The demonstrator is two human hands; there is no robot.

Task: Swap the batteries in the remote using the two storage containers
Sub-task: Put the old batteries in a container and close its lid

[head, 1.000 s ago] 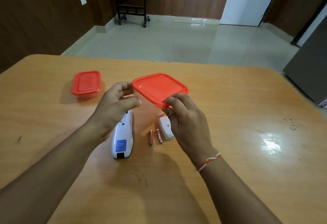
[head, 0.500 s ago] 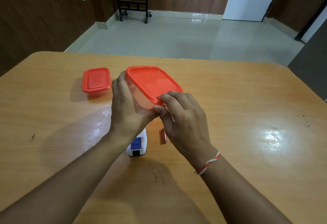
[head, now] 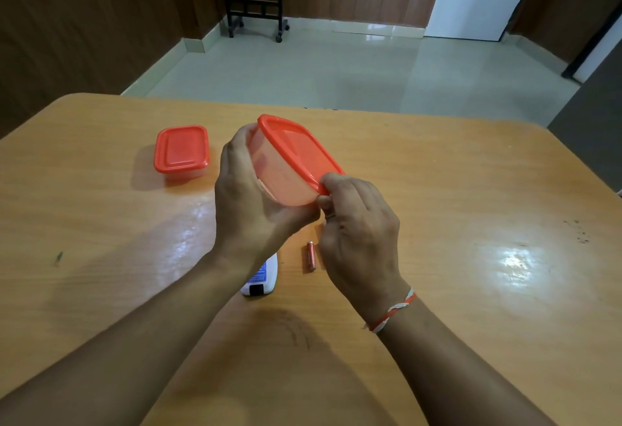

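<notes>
On the wooden table (head: 437,189), a closed red-lidded container (head: 181,151) sits far left, well apart from the hands. The left hand (head: 250,200) cups the clear tub (head: 279,173) of a second container held tilted above the table, fingers curled round its underside and far wall. Its red lid (head: 296,149) faces up and right. Below the left wrist lies the white remote (head: 264,279), partly hidden; just beside it lies an orange battery (head: 310,255). The right hand (head: 360,240) pinches the lid's near corner between thumb and curled fingers.

Lidded container (head: 286,169) held tilted; second container (head: 181,151) tabled.
</notes>
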